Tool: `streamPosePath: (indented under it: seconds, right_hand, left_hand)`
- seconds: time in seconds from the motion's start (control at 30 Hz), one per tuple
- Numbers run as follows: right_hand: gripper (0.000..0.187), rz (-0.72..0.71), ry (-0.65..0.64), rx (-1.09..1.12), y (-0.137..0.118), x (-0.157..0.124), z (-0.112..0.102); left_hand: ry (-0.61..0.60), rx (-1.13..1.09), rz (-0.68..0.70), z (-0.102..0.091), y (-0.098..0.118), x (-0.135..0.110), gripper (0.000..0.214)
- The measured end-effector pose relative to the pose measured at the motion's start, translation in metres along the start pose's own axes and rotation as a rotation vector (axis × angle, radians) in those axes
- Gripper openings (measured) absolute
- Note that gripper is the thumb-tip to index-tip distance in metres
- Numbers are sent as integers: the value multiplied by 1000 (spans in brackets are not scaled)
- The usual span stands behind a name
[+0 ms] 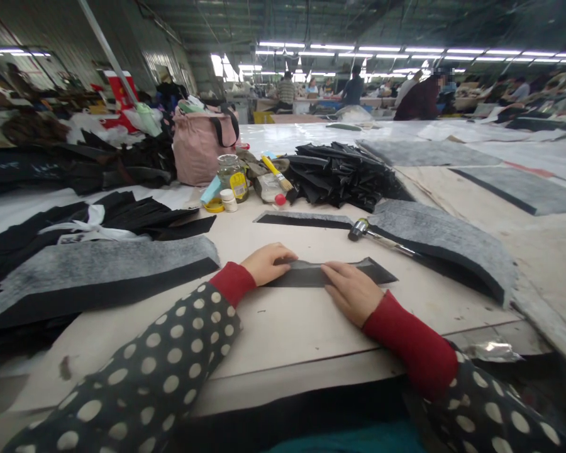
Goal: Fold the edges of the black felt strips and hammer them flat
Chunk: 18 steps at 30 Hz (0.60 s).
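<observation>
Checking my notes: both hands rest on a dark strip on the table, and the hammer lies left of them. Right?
No. The head view shows the hammer on the right side, beyond the right hand, not left. The left hand and right hand do both rest on the dark strip on the table.

My left hand sits palm down, fingers bent at the knuckles; my right hand lies flat just right of those fingers, its own straight. Both forearms angle inward.
</observation>
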State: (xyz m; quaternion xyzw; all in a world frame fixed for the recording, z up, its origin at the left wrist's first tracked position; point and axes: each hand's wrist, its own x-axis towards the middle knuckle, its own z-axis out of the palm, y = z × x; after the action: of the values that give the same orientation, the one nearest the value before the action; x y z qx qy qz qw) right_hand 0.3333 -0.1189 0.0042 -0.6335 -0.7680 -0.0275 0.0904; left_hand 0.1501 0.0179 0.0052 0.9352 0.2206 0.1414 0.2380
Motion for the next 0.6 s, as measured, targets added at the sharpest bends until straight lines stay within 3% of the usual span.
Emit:
streamPosePath:
  seconds: [0.13, 0.23, 0.43, 0.6]
  right_hand:
    - [35, 1, 86, -2, -5, -5, -23]
    - [33, -23, 127, 47, -17, 12, -35]
    - [30, 8, -87, 92, -19, 54, -6]
    - [28, 22, -65, 129, -16, 54, 5]
  left_hand:
    - [0, 2, -32, 2, 2, 1, 26]
    - [17, -4, -36, 3, 2, 1, 26]
    - [44, -2, -10, 3, 4, 0, 25]
    - [54, 18, -5, 2, 5, -1, 21]
